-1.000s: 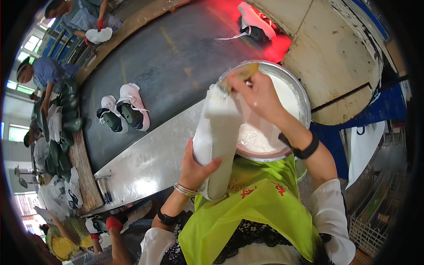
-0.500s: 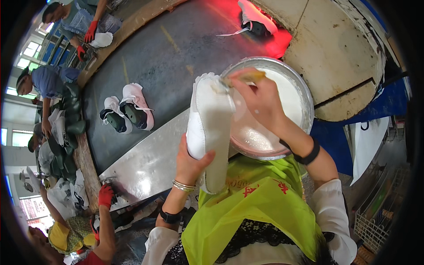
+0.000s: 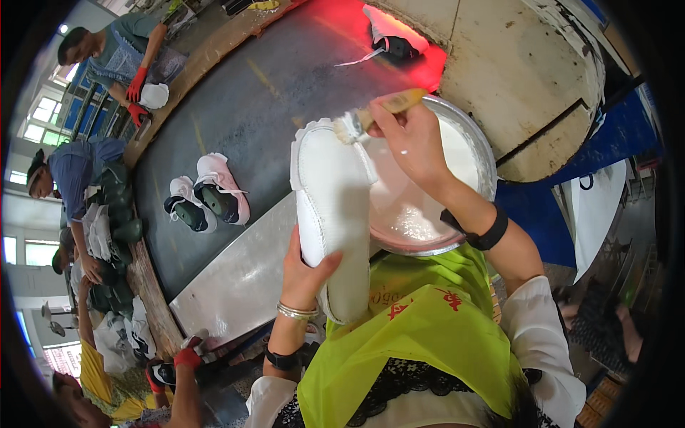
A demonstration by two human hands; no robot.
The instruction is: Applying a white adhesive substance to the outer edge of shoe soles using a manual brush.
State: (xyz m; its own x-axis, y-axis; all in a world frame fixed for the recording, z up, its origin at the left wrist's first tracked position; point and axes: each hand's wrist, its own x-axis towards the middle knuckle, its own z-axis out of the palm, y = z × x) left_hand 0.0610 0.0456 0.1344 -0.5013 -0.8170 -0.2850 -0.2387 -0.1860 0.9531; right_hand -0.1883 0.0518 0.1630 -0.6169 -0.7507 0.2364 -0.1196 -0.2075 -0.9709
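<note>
Presently, white shoe (image 3: 335, 221): in front of you, pale underside toward your eyes, lower end over your yellow-green apron (image 3: 421, 349).
Shoe axis: lengthwise away from your body, ruffled far end leaning slightly left.
Left hand (image 3: 307, 274): clamped on the lower part of the shoe, your thumb across the underside.
Right hand (image 3: 414, 146): thumb and fingers closed together on the handle of the brush (image 3: 362, 119).
Bristle-to-edge relation: the shoe's far end lies left of and slightly below your right fingers in view; the brush slants down-left, its bristles at the upper right edge. Your right hand is nearer this end, your left hand the near end.
Metal pan (image 3: 424, 250): right of the shoe, beneath your right hand and forearm in view, holding white liquid (image 3: 462, 153).
Dark belt (image 3: 264, 143): beyond the shoe, bearing a pair of pink-and-white shoes (image 3: 214, 196) at left and a single shoe (image 3: 394, 36) under red light.
Hidden parts: your left fingers behind the shoe, its upper side, and part of the pan.
Bristle contact: you cannot tell from this view whether the tips touch or hover.
</note>
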